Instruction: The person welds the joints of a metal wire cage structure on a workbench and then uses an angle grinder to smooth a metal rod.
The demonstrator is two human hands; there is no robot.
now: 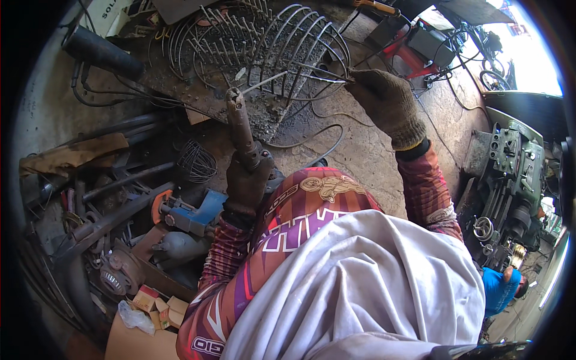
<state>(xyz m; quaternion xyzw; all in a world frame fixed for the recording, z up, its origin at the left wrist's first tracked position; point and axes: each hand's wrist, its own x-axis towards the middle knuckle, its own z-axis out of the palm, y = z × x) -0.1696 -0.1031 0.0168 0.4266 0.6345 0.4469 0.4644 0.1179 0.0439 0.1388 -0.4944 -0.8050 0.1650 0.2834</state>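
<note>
The gloved left hand (247, 181) is clenched round a tubular rod holder (240, 127); its pale rod (265, 81) slants ahead over a grimy, debris-strewn tabletop (270, 115). The gloved right hand (389, 108) pinches a thin metal rod (327, 78), the curved bar frame (306, 37) to its left. Stained floor (369, 162) lies below it; a lathe (510, 180) stands farther right.

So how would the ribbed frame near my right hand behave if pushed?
The ribbed frame is probably stiff, since its bars look metal; likely light for its size, being mostly gaps; perhaps apt to rock, given its bowed outline.
</note>
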